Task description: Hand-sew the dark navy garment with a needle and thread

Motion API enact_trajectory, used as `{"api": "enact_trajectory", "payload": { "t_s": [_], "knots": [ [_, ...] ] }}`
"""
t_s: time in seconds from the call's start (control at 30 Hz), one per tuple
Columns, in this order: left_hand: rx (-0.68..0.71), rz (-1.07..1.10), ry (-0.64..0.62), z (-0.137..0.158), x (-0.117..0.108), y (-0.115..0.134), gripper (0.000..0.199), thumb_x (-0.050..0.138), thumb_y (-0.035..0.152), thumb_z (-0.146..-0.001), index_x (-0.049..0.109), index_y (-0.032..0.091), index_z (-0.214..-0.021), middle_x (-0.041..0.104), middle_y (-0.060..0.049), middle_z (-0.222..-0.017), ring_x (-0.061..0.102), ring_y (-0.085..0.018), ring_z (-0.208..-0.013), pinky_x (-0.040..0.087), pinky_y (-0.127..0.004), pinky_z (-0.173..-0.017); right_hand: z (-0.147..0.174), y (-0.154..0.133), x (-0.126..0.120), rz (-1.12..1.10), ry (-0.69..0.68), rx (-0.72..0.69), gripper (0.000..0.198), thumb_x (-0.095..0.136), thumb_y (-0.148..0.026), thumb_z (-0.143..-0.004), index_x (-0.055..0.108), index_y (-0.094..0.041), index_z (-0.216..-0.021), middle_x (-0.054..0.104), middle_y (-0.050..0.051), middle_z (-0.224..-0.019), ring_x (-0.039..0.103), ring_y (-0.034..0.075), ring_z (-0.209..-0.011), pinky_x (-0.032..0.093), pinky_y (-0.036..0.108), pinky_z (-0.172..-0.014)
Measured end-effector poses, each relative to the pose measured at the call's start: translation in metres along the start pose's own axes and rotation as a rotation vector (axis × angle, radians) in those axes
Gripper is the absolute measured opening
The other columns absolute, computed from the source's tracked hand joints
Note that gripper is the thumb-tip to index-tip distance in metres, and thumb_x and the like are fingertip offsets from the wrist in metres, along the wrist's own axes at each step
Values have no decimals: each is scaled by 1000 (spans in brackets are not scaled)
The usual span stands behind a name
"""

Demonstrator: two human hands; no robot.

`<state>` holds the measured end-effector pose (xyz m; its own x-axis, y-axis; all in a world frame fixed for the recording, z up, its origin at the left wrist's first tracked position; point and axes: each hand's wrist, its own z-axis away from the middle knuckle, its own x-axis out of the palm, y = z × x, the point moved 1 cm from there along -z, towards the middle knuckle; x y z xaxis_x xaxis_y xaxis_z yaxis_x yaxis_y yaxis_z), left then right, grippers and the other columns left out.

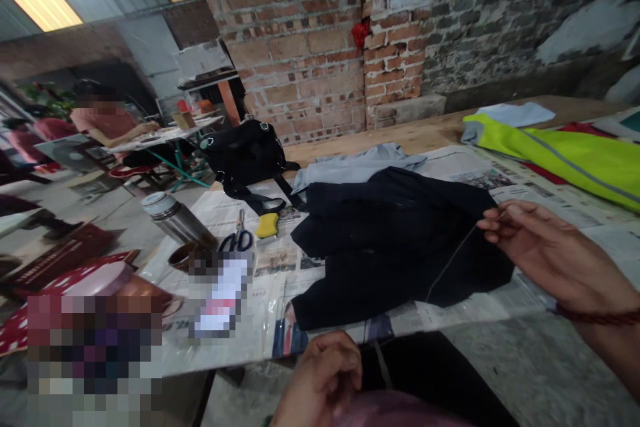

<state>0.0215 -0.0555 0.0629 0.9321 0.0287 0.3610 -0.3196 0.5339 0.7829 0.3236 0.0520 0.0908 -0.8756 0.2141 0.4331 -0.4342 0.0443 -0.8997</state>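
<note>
A piece of black cloth (370,240), perhaps a garment, lies spread on the newspaper-covered table in front of me. Over its right edge, my right hand (537,247) is closed in a pinch on a thin pale thread (453,259). From those fingertips the thread slants down and left across the black cloth. My left hand (325,373) is near the table's front edge, above my lap, with its fingers curled together. What it holds, if anything, is hidden. Behind the black cloth lies a light grey cloth (345,165).
Left of the cloth are dark-handled scissors (239,239), a yellow object (267,225), a steel flask (183,221), a brown cup (181,257) and a blurred, phone-like item (223,297). A black bag (245,153) stands behind. Fluorescent clothing (565,153) lies right. Another person (107,120) sits far left.
</note>
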Motion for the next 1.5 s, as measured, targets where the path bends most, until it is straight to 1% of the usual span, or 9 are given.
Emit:
{"api": "enact_trajectory", "payload": {
  "t_s": [0.23,0.33,0.53,0.63,0.73,0.87,1.23,1.4,1.5],
  "knots": [
    [15,69,-17,1,-16,-3,14,58,20,-59,52,14,-48,49,2,-43,31,-3,-31,13,-18,-32,-30,-27,-26,-109,224,45,10,63,-21,-77,62,-19,-68,59,-1,-75,56,11,-73,37,35,-69],
    [1,73,-28,1,-17,-4,13,58,19,-59,52,14,-48,49,2,-42,31,-3,-30,12,-18,-32,-38,-34,-32,-96,319,80,11,62,-21,-77,63,-16,-66,61,3,-98,56,11,-76,36,35,-67],
    [34,90,-52,4,-16,-5,13,58,18,-60,54,14,-49,49,3,-42,29,-2,-30,12,-17,-31,-44,-40,-36,-95,440,116,17,59,-18,-78,62,-14,-62,37,3,-137,54,10,-80,35,37,-68],
    [22,80,-46,5,-14,-5,13,59,18,-60,54,13,-48,49,2,-41,31,-2,-29,14,-16,-31,-46,-41,-34,-74,473,123,22,55,-16,-80,60,-13,-59,45,5,-131,54,11,-80,35,38,-68],
    [20,91,-50,5,-12,-5,12,58,17,-59,54,14,-48,49,2,-40,32,-2,-30,14,-16,-31,-48,-41,-33,-111,497,131,26,48,-13,-83,58,-15,-60,62,3,-95,55,11,-74,37,36,-67],
    [59,92,-42,5,-11,-5,12,58,17,-59,55,13,-48,49,2,-40,30,-2,-30,14,-16,-30,-56,-37,-40,-170,496,125,32,36,-6,-84,58,-19,-64,54,-1,-63,55,13,-68,40,33,-62],
    [75,54,-21,7,-11,-2,14,58,18,-58,52,15,-47,44,5,-39,27,-3,-31,13,-17,-31,-98,-18,-99,224,243,-53,34,29,-9,-86,43,-18,-57,60,11,-92,56,14,-64,41,41,-57],
    [110,-340,18,1,-28,-14,14,49,22,-64,50,17,-51,42,6,-43,27,-4,-33,15,-19,-33,-86,-16,-91,221,214,-96,28,41,-17,-88,46,-16,-60,56,4,-70,46,7,-51,33,32,-48],
    [434,-905,155,-4,-43,-25,15,47,12,-61,49,17,-47,46,3,-51,43,-8,-46,27,-19,-43,-71,-16,-83,194,186,-89,21,50,-17,-85,48,-15,-64,51,-1,-63,40,4,-47,26,27,-43]
  ]
}}
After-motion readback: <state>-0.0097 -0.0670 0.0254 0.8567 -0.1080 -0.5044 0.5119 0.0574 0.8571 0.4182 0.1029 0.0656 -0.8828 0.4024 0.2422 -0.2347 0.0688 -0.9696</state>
